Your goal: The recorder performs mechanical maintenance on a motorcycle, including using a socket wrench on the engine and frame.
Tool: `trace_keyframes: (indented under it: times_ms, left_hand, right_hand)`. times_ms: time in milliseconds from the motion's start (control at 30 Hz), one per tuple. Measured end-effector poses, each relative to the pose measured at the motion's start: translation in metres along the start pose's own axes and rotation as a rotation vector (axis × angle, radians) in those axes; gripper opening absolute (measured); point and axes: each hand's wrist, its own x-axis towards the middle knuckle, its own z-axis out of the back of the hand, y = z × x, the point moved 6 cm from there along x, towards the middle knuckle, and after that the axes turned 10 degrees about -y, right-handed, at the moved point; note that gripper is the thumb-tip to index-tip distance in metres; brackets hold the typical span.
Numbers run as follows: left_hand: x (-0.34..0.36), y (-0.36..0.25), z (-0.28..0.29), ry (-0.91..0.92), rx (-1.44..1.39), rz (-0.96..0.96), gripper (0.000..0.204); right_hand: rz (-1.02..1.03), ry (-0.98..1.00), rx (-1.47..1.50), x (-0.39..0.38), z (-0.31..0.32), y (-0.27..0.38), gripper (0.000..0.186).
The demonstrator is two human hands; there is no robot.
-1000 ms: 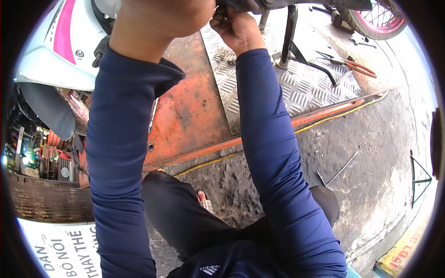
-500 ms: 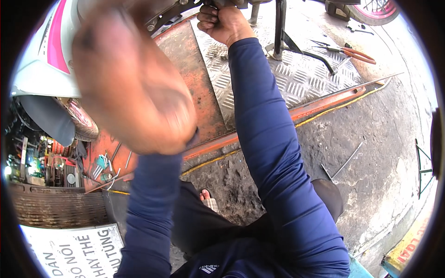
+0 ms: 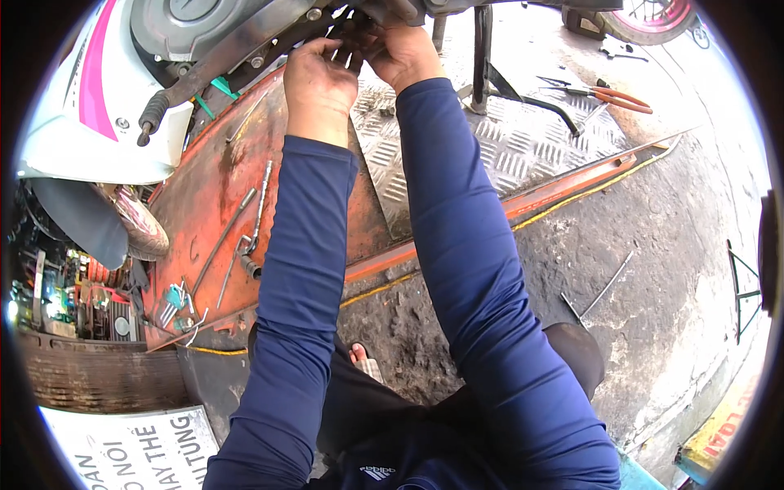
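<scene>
Both of my hands are up at the underside of a motorbike, beneath its dark engine parts (image 3: 245,45). My left hand (image 3: 321,88) has its palm toward me; its dark, greasy fingers bend in among the parts and look closed. Right beside it, my right hand (image 3: 406,59) reaches up with curled fingers, their tips lost in shadow. Whatever small part the fingers hold is hidden. The footpeg (image 3: 153,110) sticks out left of my hands, and the centre stand (image 3: 482,61) comes down just to their right.
An orange lift platform (image 3: 216,188) bears a ratchet wrench (image 3: 261,204), rods and hex keys (image 3: 173,302). Orange-handled pliers (image 3: 621,99) lie on the right, near a treadplate (image 3: 514,139). An L-shaped bar (image 3: 600,290) rests on the ground. A white-and-pink fairing (image 3: 90,114) hangs at left.
My left hand has moved from a blurred position close to the camera up to the engine's underside, joining my right hand. The right hand stays there, its fingers now farther into the parts.
</scene>
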Motion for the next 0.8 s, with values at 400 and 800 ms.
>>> trace_keyframes:
  times_ms: [400,800]
  left_hand:
    - [0.026,-0.019,0.017,0.107,-0.219,-0.101,0.044]
    - [0.016,-0.016,0.014,0.124,-0.152,-0.107,0.039]
  right_hand:
    - [0.149,-0.235,0.127,-0.001,0.017,-0.011,0.018]
    - [0.037,-0.076,-0.031,0.0,0.001,-0.007,0.015]
